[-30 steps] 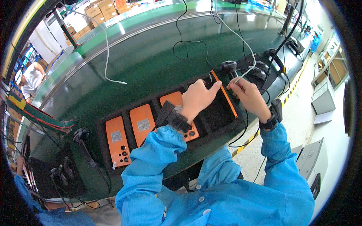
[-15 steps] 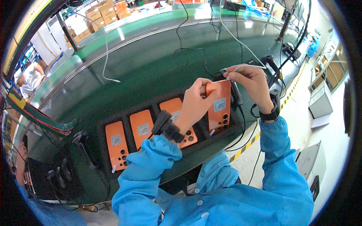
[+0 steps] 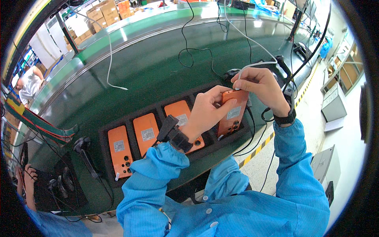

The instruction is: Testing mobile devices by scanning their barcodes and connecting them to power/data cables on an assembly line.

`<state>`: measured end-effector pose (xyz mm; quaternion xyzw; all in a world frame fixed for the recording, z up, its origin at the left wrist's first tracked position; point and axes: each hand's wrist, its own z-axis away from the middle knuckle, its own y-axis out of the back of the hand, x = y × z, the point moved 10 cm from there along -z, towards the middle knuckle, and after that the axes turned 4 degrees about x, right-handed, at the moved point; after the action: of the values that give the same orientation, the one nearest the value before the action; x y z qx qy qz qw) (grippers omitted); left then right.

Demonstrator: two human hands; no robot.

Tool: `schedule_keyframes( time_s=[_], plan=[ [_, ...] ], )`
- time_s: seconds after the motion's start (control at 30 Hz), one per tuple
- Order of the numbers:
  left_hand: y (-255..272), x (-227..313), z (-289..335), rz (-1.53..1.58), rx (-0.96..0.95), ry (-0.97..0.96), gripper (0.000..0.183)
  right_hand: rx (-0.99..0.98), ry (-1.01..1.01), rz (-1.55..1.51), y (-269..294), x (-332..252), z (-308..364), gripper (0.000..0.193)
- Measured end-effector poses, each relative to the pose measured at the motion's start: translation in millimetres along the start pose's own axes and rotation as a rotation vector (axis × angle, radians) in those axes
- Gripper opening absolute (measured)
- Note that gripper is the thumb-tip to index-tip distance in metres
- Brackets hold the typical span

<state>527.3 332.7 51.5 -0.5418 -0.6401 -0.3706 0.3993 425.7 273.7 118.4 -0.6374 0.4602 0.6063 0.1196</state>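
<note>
My left hand [image 3: 208, 111] grips an orange smartphone [image 3: 231, 123] near its upper end, fingers and thumb on either side. The phone is tilted up out of a black foam tray [image 3: 106, 147], camera lenses at the low end and a pale label on its back. Between thumb and fingers, my right hand [image 3: 263, 87] pinches the plug end of a white cable [image 3: 276, 61] against the phone's top edge. Whether the plug is fully inserted cannot be seen. Left of my hands lie more orange phones, one [image 3: 118, 150], another [image 3: 146, 132] and a partly covered third [image 3: 178, 109].
A second white cable [image 3: 109, 71] hangs onto the green work surface [image 3: 150, 75] at left. Handheld scanners lie left [image 3: 83, 148] and right [image 3: 282, 65]. Black cables trail around. Another person's hand [image 3: 30, 173] is at lower left, beside a dark mat.
The phone's upper end has tipped further up, showing its edge. My right hand has brought the cable's plug down against that edge. The other person's hand at lower left has come more into view.
</note>
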Motion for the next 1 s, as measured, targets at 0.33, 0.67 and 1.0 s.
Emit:
schedule_keyframes(
  time_s=[0.33, 0.67, 1.0],
  plan=[
    [40, 23, 50, -0.207, 0.279, 0.002, 0.056, -0.097, -0.059, -0.111, -43, 73, -17, 0.034],
    [87, 26, 191, -1.129, 0.115, 0.014, 0.039, 0.085, 0.244, 0.439, -66, 51, -60, 0.038],
    [37, 21, 190, -1.185, 0.165, -0.088, 0.034, -0.692, 0.117, 0.101, -261, -48, -22, 0.034]
  ],
)
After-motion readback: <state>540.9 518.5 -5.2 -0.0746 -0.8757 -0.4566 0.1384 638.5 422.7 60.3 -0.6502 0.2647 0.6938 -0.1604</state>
